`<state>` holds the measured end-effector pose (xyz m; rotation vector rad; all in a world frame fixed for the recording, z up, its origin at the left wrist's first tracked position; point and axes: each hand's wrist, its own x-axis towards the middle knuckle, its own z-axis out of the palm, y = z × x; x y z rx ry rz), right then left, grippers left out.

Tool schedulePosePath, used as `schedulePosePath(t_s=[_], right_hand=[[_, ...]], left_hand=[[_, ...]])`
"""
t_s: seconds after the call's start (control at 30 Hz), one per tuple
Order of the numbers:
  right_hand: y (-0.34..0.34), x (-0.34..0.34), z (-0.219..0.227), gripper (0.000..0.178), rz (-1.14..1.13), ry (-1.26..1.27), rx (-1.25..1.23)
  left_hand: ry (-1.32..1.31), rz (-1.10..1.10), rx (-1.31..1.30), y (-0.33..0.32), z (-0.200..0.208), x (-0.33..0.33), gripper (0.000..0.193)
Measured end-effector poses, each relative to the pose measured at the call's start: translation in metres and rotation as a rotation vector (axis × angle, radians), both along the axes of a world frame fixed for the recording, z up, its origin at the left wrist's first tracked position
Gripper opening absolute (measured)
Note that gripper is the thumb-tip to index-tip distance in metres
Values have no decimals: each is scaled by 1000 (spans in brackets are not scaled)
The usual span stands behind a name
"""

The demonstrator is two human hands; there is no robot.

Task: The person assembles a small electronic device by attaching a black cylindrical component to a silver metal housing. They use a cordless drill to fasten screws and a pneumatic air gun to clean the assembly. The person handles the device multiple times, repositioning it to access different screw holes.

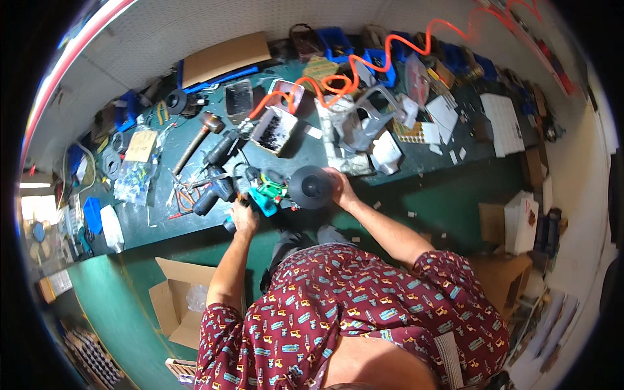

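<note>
My left hand [245, 217] is closed round the handle of a teal power tool [262, 203], near the front edge of the bench. Beside it, my right hand [342, 188] grips the right rim of a black round, dish-shaped part [311, 187] with a darker centre. The part sits close to the tool's green end; whether the two are joined I cannot tell. Just left of my left hand, a dark cordless drill [214, 192] lies on the bench. Behind that is another dark power tool [223, 148]. A hammer [198, 140] with a wooden handle lies farther left.
A white box of small black parts [275, 131] stands behind my hands on the green workbench [302, 146]. An orange coiled air hose [390, 49] crosses the back. Grey plastic housings [367, 120] lie to the right. An open cardboard box [185, 296] stands below on the left.
</note>
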<state>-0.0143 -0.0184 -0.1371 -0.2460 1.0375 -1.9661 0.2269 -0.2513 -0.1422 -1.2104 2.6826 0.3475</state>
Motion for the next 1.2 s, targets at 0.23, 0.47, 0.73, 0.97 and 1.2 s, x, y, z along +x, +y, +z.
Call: schedulePosePath(t_s=[0.23,0.47,0.73,0.97,1.2], right_hand=[[-16,11,-15,28,-79,404,155],[-32,21,-13,22,-87,267,82],[-44,28,-11,31,-190,557,319],[-39,29,26,44,-103,606,500],[-37,27,31,46,-77,548,481]], left_hand=[[-138,-196,192,-41,118,-13,32],[-325,-474,155,-49,219,-13,22],[105,-348,87,36,285,-117,54],[-71,-636,31,68,273,-151,51],[-40,-911,-15,68,306,-139,93]])
